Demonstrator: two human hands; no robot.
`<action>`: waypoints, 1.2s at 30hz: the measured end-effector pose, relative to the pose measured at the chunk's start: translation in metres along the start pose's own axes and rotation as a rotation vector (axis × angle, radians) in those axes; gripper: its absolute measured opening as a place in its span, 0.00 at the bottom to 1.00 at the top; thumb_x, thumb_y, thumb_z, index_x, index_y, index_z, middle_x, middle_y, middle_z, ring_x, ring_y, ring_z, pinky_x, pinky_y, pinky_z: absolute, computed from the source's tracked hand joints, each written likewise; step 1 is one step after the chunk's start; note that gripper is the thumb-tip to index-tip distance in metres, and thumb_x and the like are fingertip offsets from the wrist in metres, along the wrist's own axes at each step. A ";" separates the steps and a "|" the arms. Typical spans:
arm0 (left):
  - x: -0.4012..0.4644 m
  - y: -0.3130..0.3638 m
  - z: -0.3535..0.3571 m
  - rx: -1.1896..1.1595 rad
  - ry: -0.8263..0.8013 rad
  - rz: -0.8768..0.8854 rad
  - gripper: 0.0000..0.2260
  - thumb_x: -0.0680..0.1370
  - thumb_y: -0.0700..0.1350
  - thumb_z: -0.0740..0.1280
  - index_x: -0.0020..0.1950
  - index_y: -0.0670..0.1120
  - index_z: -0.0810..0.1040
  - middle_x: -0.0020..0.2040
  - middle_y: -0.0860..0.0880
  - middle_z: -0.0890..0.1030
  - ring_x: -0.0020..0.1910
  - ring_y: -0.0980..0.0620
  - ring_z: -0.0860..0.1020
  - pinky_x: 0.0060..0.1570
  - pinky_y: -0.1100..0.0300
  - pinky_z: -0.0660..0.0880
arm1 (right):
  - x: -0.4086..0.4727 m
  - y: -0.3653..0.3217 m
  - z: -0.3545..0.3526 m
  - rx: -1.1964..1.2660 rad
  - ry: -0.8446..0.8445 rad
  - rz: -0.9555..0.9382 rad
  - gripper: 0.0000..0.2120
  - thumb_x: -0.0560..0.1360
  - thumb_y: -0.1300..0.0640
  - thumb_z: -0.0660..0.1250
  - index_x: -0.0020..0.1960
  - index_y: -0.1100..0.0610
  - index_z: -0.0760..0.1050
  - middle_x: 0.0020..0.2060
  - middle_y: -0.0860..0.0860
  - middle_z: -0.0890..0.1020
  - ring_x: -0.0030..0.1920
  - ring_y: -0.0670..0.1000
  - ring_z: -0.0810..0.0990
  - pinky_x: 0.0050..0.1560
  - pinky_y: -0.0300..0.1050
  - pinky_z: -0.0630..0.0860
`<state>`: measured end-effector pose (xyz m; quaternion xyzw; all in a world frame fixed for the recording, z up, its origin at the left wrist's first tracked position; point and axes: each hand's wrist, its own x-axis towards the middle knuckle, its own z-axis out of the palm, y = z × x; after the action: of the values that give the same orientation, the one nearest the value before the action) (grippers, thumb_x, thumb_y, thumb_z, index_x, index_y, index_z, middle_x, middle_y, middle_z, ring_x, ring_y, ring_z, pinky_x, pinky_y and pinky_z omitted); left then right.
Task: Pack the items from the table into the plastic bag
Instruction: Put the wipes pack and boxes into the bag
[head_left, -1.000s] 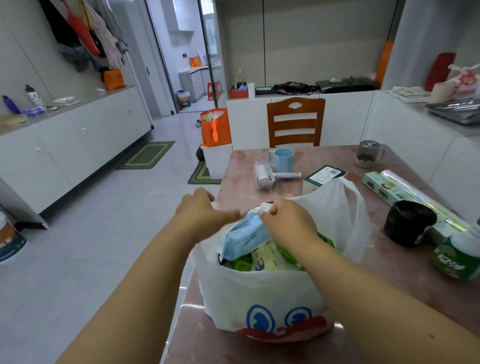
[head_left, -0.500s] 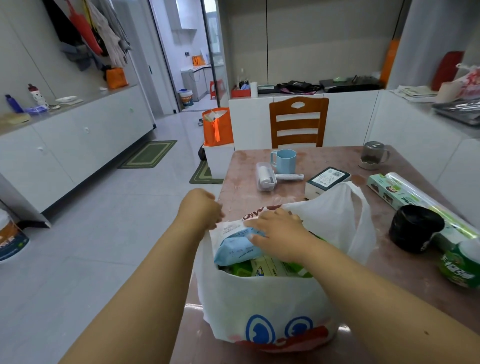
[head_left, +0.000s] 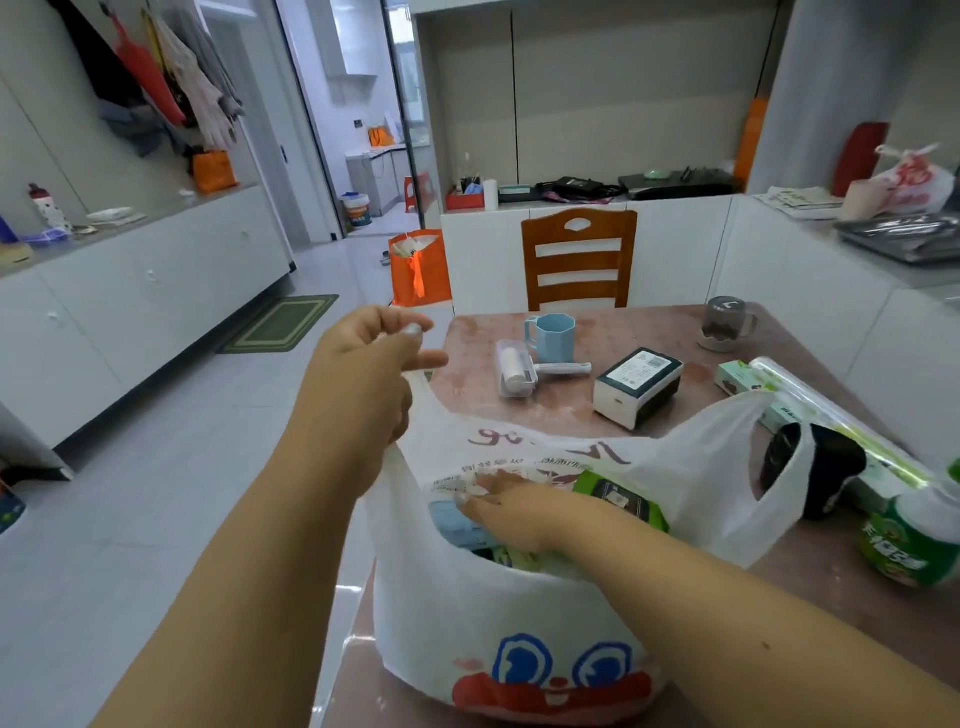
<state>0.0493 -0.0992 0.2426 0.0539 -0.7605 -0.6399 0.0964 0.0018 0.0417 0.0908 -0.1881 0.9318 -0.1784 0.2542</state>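
The plastic bag (head_left: 519, 623) stands upright at the near left corner of the worktop (head_left: 597, 415), its mouth open and packets visible inside. The left hand (head_left: 363, 395) is raised above the bag's left side, its grip pinched shut on the left handle (head_left: 415, 410), which is drawn up taut. The right hand (head_left: 514, 512) is inside the bag's mouth, palm down on the contents, fingers flat and loosely spread; it grasps nothing that can be seen. A blue packet (head_left: 457, 519) lies under its fingers and a green packet (head_left: 618, 501) just beside them. The right handle (head_left: 779, 483) hangs slack toward a black container (head_left: 831, 467). On the worktop beyond the bag: a lint roller (head_left: 519, 369), a blue cup (head_left: 553, 338), a white box (head_left: 636, 384), a grey mug (head_left: 724, 322), a film roll box (head_left: 831, 410) and a green bottle (head_left: 914, 535).
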 end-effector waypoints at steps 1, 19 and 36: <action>-0.003 0.001 -0.004 0.033 -0.046 -0.011 0.06 0.80 0.44 0.61 0.49 0.46 0.77 0.41 0.46 0.86 0.18 0.56 0.66 0.20 0.65 0.67 | -0.001 0.000 -0.002 -0.034 -0.016 -0.021 0.23 0.80 0.38 0.44 0.74 0.39 0.46 0.78 0.45 0.50 0.77 0.54 0.49 0.71 0.64 0.45; 0.070 0.100 0.064 1.192 -0.372 0.095 0.28 0.68 0.67 0.57 0.43 0.42 0.77 0.21 0.48 0.79 0.16 0.54 0.75 0.18 0.65 0.70 | -0.083 0.052 -0.170 0.606 0.330 -0.056 0.33 0.77 0.34 0.45 0.44 0.54 0.81 0.43 0.52 0.86 0.44 0.51 0.85 0.55 0.49 0.78; 0.249 0.005 0.277 1.321 -0.700 0.018 0.27 0.75 0.63 0.62 0.59 0.41 0.72 0.50 0.41 0.81 0.41 0.45 0.83 0.42 0.52 0.82 | 0.017 0.256 -0.221 0.861 0.615 0.464 0.27 0.80 0.40 0.51 0.46 0.61 0.76 0.41 0.60 0.82 0.46 0.61 0.83 0.49 0.50 0.77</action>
<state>-0.2527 0.1177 0.2213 -0.1125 -0.9732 -0.0286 -0.1987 -0.1977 0.3084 0.1528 0.2021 0.8232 -0.5274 0.0576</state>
